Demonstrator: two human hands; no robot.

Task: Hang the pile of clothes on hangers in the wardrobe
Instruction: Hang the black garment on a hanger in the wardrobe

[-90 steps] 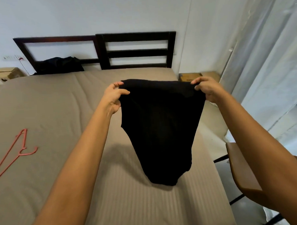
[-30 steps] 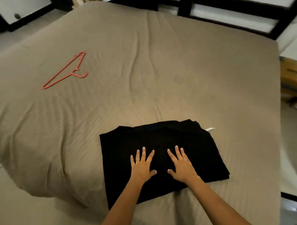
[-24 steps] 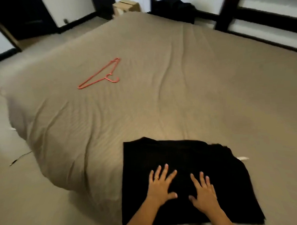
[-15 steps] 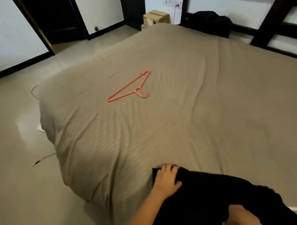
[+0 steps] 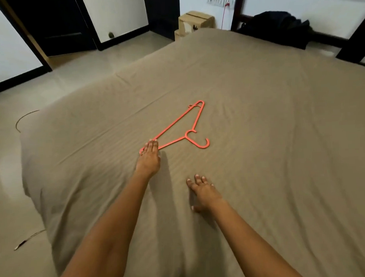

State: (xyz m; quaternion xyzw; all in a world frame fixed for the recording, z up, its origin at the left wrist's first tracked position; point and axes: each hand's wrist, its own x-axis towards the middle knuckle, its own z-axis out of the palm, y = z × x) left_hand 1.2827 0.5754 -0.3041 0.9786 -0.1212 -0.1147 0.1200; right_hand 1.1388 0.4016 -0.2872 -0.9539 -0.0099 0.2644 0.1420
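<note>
An orange-red plastic hanger [image 5: 182, 128] lies flat on the brown bed cover [image 5: 259, 125], hook pointing to the right. My left hand [image 5: 148, 158] reaches out flat, its fingertips touching the hanger's near left corner. My right hand [image 5: 202, 192] rests on the cover a little nearer to me, fingers spread and holding nothing. The black garment I laid down is out of view. A pile of dark clothes [image 5: 277, 29] sits at the head of the bed against the dark wooden headboard [image 5: 352, 43].
A cardboard box [image 5: 194, 24] stands on the floor beside the bed's far left corner. Dark-framed wardrobe doors [image 5: 55, 28] line the left wall across a strip of beige floor [image 5: 14, 206]. Thin cables lie on the floor at left.
Both hands left the black garment spread on the bed. My view swung left toward the hanger, the garment dropped out of sight, and my left hand reached the hanger's corner.
</note>
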